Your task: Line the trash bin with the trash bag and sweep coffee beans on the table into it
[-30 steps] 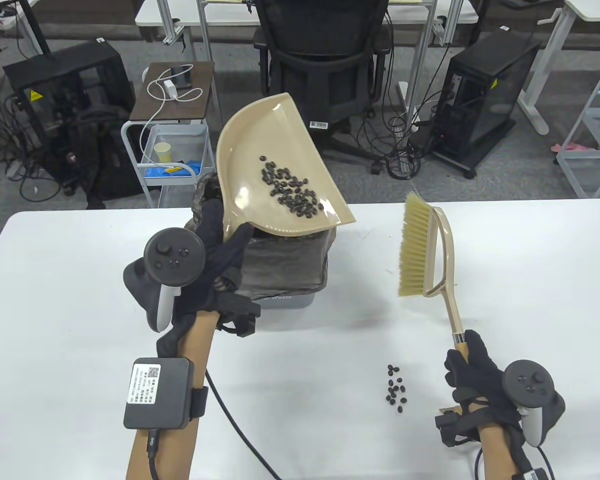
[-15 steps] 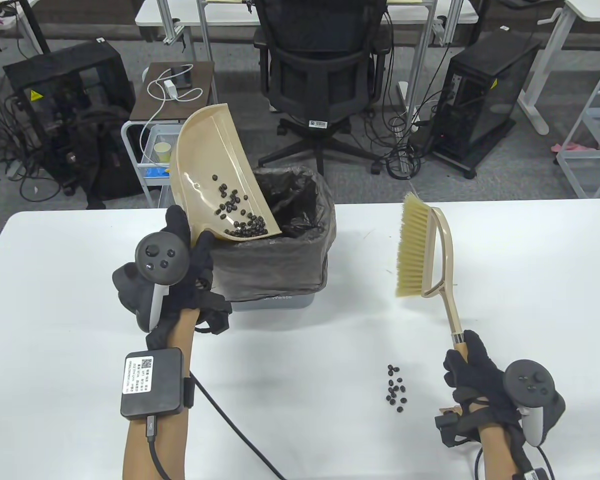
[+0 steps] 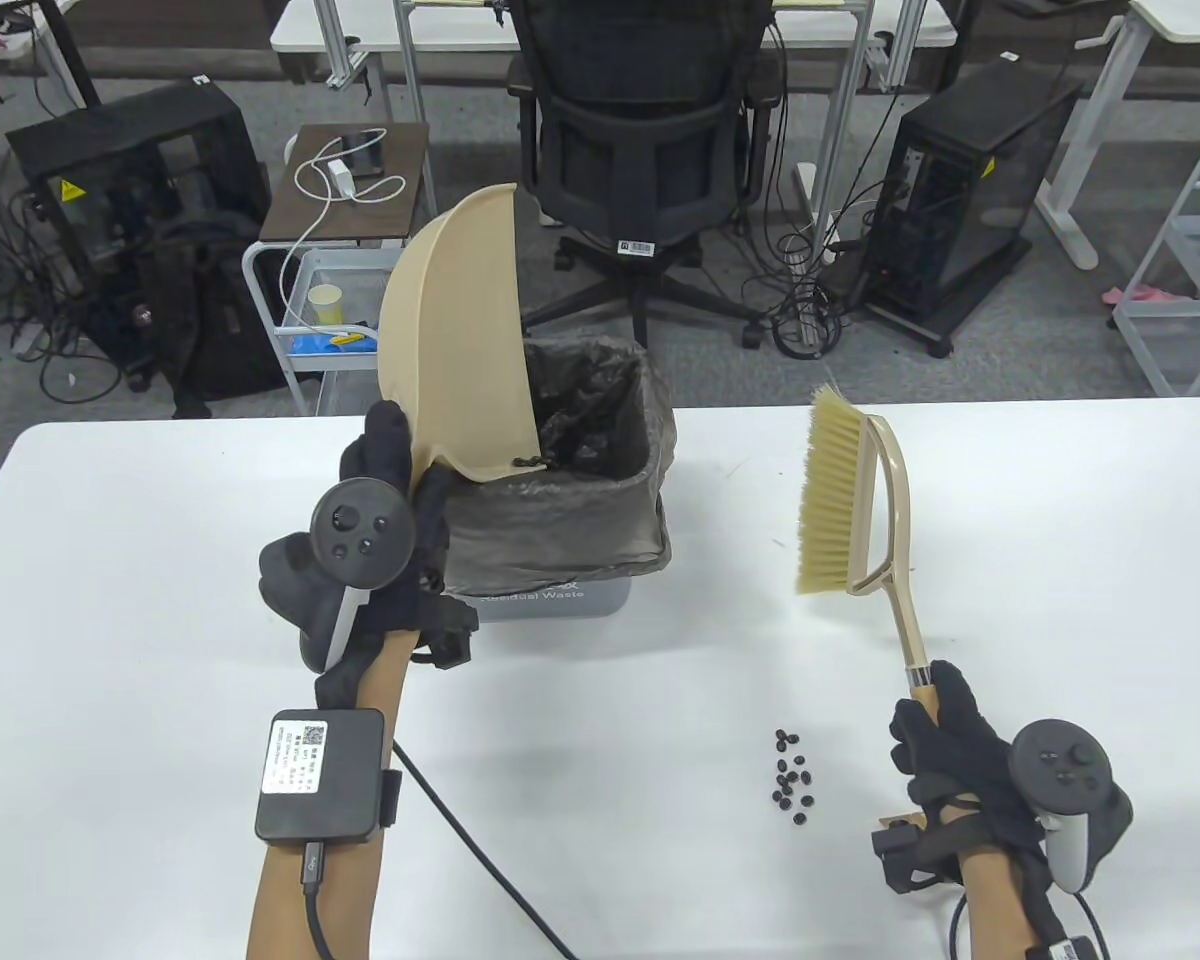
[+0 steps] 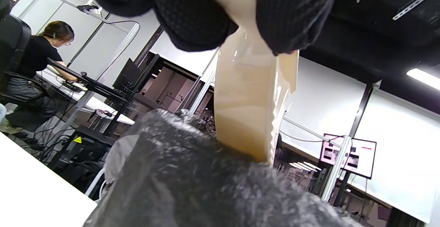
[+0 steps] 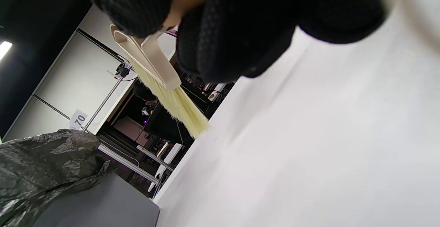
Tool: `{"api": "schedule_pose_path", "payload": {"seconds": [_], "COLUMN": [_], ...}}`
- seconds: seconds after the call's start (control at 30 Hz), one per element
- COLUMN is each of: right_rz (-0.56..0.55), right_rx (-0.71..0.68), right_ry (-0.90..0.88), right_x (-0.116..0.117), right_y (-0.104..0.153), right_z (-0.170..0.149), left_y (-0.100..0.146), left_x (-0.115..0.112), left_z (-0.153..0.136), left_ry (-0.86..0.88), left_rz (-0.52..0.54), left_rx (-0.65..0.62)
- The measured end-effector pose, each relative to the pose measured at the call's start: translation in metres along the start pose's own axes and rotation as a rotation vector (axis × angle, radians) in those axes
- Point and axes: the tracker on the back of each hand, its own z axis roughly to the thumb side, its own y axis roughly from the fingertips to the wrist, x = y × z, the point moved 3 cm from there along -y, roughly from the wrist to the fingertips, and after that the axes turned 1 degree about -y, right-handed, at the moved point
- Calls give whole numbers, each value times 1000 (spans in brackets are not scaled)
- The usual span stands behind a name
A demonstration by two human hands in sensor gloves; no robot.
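A grey trash bin (image 3: 570, 600) lined with a black bag (image 3: 560, 520) stands at the table's middle back. My left hand (image 3: 400, 490) grips the handle of a beige dustpan (image 3: 455, 340), tipped steeply on its side over the bin's left rim; a few beans (image 3: 530, 462) cling at its lower edge. In the left wrist view the dustpan (image 4: 251, 110) meets the bag (image 4: 192, 185). My right hand (image 3: 945, 740) holds a beige hand brush (image 3: 845, 500) by its handle, bristles up and off the table. A small pile of coffee beans (image 3: 792, 778) lies left of that hand.
Behind the table stand an office chair (image 3: 650, 140), a wire cart with a paper cup (image 3: 325, 300), and computer towers among cables. The white table (image 3: 160, 620) reaches left and right of the bin. A person sits at a far desk (image 4: 37, 58).
The dustpan has rolled from level over the bin to steeply tilted, and nearly all its beans have slid into the bag. The bin's opening is uncovered. Right hand and brush stayed put.
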Motion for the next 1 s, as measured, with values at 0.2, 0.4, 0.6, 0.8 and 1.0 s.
{"api": "schedule_pose_path", "payload": {"seconds": [0.2, 0.4, 0.6, 0.8, 1.0], "right_rz": [0, -23, -18, -24, -7], "right_rx": [0, -1, 18, 57, 75], "right_ry": [8, 32, 9, -30, -95], "right_x": [1, -1, -1, 1, 2], "right_y": [0, 1, 0, -1, 0], "right_z": [0, 1, -1, -6, -9], "left_y": [9, 20, 24, 29, 42], "left_x": [9, 12, 19, 26, 21], "left_z": [15, 37, 49, 45, 42], "left_ry": [-56, -127, 12, 353, 585], "left_rz": [55, 97, 83, -16, -181], "left_rx": [-85, -153, -195, -168, -214]}}
